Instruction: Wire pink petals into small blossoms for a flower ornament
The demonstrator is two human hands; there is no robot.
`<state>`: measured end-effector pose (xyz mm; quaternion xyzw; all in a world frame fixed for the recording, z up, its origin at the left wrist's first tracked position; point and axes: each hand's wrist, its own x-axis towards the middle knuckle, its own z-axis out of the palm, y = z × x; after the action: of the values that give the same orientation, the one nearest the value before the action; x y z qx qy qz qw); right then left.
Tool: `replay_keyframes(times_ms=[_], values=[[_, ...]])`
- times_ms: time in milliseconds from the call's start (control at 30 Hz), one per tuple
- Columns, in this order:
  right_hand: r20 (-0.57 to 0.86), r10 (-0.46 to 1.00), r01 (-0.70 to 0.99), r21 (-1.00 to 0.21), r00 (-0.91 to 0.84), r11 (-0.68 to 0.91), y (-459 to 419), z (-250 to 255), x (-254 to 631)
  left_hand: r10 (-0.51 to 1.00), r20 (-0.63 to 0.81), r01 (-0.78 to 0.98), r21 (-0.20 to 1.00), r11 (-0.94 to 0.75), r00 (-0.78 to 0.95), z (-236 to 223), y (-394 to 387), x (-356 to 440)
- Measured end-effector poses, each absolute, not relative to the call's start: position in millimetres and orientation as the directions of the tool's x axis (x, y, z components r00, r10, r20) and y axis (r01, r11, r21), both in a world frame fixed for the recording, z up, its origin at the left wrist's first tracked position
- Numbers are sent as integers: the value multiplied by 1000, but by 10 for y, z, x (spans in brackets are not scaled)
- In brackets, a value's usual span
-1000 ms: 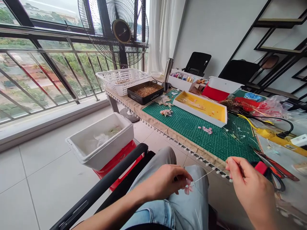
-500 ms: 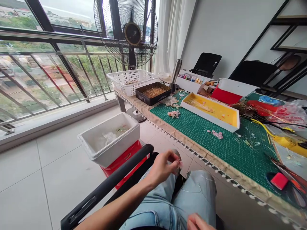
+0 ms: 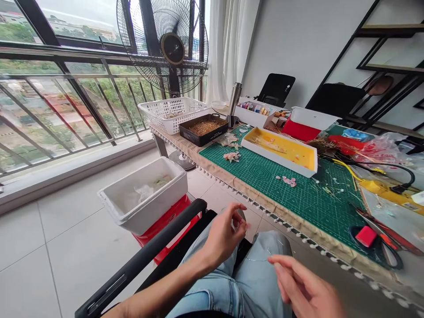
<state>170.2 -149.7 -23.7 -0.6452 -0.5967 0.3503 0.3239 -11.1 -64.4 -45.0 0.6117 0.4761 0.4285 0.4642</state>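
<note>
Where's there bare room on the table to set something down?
The green cutting mat has a bare patch between the white yellow-lined tray and the fringed cloth edge, left of the pink petals. The right end is crowded: scissors, cables, plastic bag.

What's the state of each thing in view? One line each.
left hand: raised, pinching a small pink piece
right hand: open, empty, motion-blurred
thin wire: slack, apart from the right hand
steel flask: upright
foam box: lidless, plastic inside
yellow-lined tray: open, holding pink bits
scissors: lying flat
</note>
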Motion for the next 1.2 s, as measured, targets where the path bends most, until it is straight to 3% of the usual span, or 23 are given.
replay_keyframes(times_ms=[100, 200, 433, 567, 733, 900, 1000, 1200], values=[[-253, 967, 286, -930, -39, -232, -1278, -377, 1463, 980, 71, 116, 989, -94, 188, -407, -692, -87], [-459, 844, -60, -868, -277, -492, -1223, -548, 1317, 976, -17, 27, 1000, 12, 216, -389, -690, -101], [-504, 744, -393, -638, -438, -663, -1427, -576, 1296, 957, -103, -25, 993, 114, 272, -468, -665, -58], [-539, 763, -391, -655, -357, -646, -1421, -554, 1314, 956, -89, -64, 992, 111, 279, -515, -648, -60], [-489, 870, -390, -791, -59, -471, -1387, -595, 1278, 959, -85, -108, 987, 117, 269, -511, -614, -98], [-508, 833, -384, -740, -218, -552, -1390, -656, 1191, 953, -29, -32, 999, 41, 301, -503, -626, -115], [-500, 846, -360, -766, -184, -532, -1418, -636, 1183, 949, 34, -40, 999, -22, 313, -518, -623, -138], [-481, 858, -220, -831, -178, -512, -1457, -339, 1340, 948, 15, -15, 1000, -11, 319, -560, -594, -139]])
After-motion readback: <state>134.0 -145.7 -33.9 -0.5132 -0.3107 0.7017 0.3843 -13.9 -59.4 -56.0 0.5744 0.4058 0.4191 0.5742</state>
